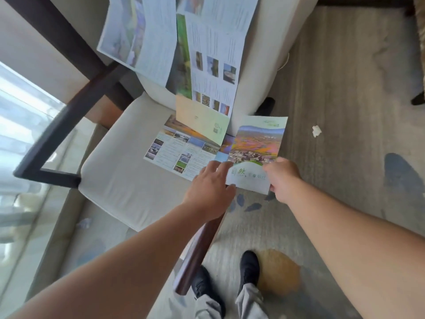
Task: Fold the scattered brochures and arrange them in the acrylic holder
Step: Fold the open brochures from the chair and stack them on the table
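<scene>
While I stand on the grey carpet (345,107) beside a window (20,116), an open brochure (181,150) lies on the cream chair (128,176) seat. My left hand (210,187) rests flat on it, fingers straight; my right hand (281,178) pinches its lifted cover panel. More sheets (213,65) lean unfolded against the chair back. A paper scrap (316,131) lies on the carpet.

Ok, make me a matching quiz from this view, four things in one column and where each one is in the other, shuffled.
1 open brochure
2 long brochure
3 white scrap
4 right hand

A on the floor
B grips the cover panel
C leaning on the chair back
D on the chair seat

Pairs: 1-D, 2-C, 3-A, 4-B
</scene>
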Motion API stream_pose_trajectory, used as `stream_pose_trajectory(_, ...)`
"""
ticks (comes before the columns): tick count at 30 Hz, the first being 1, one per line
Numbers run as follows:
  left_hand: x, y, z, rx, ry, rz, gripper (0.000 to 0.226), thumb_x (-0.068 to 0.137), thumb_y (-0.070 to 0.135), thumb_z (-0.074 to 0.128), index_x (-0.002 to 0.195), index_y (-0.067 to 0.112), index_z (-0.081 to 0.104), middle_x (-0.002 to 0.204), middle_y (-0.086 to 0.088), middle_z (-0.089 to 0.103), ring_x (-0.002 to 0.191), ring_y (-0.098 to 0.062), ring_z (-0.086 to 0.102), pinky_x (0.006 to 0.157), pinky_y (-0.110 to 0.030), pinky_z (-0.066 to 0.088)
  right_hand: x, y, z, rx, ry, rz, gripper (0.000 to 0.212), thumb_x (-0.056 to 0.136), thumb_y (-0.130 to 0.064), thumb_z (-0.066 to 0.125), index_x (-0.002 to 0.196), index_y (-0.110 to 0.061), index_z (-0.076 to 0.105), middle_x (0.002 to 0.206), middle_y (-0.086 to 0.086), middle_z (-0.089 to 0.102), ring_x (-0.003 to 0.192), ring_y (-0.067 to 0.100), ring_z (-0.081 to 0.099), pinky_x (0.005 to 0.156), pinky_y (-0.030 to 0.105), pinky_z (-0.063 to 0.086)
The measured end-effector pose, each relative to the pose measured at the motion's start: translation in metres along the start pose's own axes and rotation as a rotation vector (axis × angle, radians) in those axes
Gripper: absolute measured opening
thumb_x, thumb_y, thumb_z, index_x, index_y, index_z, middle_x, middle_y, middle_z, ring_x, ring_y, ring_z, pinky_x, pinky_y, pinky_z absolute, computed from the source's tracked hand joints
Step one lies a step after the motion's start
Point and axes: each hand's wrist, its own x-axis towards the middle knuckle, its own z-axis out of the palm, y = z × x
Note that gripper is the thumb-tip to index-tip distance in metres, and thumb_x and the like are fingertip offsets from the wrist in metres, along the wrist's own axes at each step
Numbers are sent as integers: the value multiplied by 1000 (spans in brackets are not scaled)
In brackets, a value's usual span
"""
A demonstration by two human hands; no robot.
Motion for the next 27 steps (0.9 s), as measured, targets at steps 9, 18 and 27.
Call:
stream_pose_trajectory(9,10,5,-88,-900,71,-514,68,84,62,56,132,15,53,125,-14,64,110,-34,62,102,-52,46,-84,-36,-22,197,-490,-177,23,101,-4,45,105,-19,62,112,13,69,100,31,67,87,51,53)
stream_pose_trajectory(18,-40,2,-167,-1176,360,-431,14,91,16,63,77,16,62,86,-20,71,74,-32,70,75,-50,58,-144,-88,1,-13,-547,-436,16,93,-27,64,109,-30,63,115,-1,70,111,22,63,105,53,43)
stream_pose_trajectory(27,-108,5,-213,-1357,387,-217,21,98,8,53,80,16,62,79,-11,72,69,-24,70,64,-34,58,-198,-139,20,286,-793,-333,38,89,-24,67,122,-6,63,109,17,73,96,33,72,85,45,56)
